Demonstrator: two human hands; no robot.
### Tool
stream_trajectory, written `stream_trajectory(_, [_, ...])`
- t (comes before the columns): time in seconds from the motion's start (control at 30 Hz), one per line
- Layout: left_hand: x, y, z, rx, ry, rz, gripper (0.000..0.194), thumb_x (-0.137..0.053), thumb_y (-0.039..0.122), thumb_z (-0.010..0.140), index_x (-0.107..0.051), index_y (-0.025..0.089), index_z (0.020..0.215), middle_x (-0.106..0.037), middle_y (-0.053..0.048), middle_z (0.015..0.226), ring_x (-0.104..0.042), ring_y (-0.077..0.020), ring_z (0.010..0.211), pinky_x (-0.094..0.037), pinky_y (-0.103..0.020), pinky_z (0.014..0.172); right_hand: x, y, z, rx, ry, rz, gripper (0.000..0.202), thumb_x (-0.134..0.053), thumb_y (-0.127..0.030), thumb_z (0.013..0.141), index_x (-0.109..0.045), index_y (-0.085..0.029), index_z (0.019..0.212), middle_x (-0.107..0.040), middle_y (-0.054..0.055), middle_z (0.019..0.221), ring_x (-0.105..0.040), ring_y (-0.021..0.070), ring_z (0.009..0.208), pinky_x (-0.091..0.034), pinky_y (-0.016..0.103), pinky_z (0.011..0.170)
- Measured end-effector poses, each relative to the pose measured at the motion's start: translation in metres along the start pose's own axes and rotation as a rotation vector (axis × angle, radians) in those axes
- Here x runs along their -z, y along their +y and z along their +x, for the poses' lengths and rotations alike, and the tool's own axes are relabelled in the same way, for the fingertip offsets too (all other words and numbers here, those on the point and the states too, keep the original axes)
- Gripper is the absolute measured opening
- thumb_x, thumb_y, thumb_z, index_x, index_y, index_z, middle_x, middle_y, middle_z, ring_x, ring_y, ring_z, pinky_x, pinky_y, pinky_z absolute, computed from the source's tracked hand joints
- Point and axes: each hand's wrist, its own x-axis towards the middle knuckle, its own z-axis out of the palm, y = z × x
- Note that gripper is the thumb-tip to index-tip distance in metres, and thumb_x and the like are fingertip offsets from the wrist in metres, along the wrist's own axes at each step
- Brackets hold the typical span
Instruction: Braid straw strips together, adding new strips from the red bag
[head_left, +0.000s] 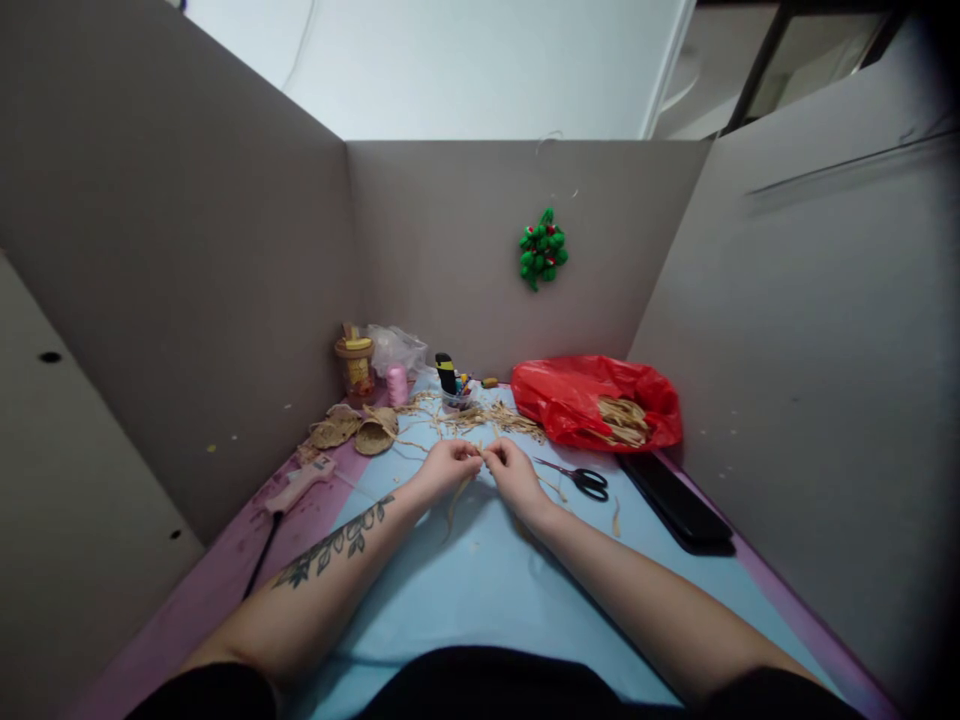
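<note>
My left hand and my right hand meet above the blue table cover, fingertips pinched close together. Between them they grip thin tan strips of dried plant fibre, with loose ends hanging below the left hand and others sticking out by the right. How the strips cross at the fingertips is too small to tell. Just beyond the hands lies a scatter of similar dried strips. Black-handled scissors rest to the right of my right hand, blades pointing toward it.
Left: a glue gun, woven fibre pieces, pink thread spool and a decorated cup. Behind: a small tub of tools. Right: a red plastic bag of dried strips and a black case. Grey panels enclose three sides.
</note>
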Motion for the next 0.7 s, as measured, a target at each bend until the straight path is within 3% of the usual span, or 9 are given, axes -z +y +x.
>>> stream_trajectory(0.13, [-0.006, -0.001, 0.001, -0.093, 0.047, -0.001, 0.019, -0.056, 0.031, 0.068, -0.05, 0.013, 0.065, -0.05, 0.003, 0.056, -0.044, -0.0079, 0.053, -0.034, -0.02, 0.051, -0.002, 0.003, 0.001, -0.084, -0.003, 0.117, 0.013, -0.054, -0.029, 0.067, -0.049, -0.018, 0.065, -0.049, -0.003, 0.058, -0.046, 0.0126, 0.056, -0.036, 0.025, 0.056])
stream_trajectory(0.27, [-0.009, -0.006, 0.001, -0.058, 0.047, -0.086, 0.024, -0.055, 0.037, 0.07, -0.045, 0.015, 0.066, -0.045, 0.006, 0.052, -0.042, -0.007, 0.047, -0.033, -0.019, 0.048, -0.004, 0.002, 0.001, -0.167, -0.024, 0.231, 0.018, -0.058, -0.033, 0.066, -0.05, -0.017, 0.066, -0.051, -0.003, 0.059, -0.047, 0.0116, 0.056, -0.038, 0.025, 0.055])
stream_trajectory(0.47, [-0.009, -0.005, 0.001, -0.047, 0.038, -0.218, 0.028, -0.056, 0.04, 0.07, -0.04, 0.017, 0.065, -0.039, 0.008, 0.048, -0.035, -0.0056, 0.042, -0.028, -0.019, 0.044, -0.002, -0.004, 0.002, -0.152, -0.072, 0.291, 0.02, -0.059, -0.035, 0.066, -0.051, -0.016, 0.064, -0.048, -0.004, 0.055, -0.043, 0.0098, 0.052, -0.035, 0.023, 0.053])
stream_trajectory(0.7, [-0.002, 0.001, 0.0, -0.052, 0.071, -0.182, 0.022, -0.051, 0.035, 0.071, -0.04, 0.017, 0.063, -0.038, 0.007, 0.051, -0.034, -0.0058, 0.045, -0.028, -0.019, 0.045, 0.008, -0.013, 0.005, -0.239, -0.168, 0.357, 0.021, -0.066, -0.031, 0.059, -0.056, -0.016, 0.07, -0.053, -0.003, 0.055, -0.045, 0.0089, 0.05, -0.034, 0.022, 0.051])
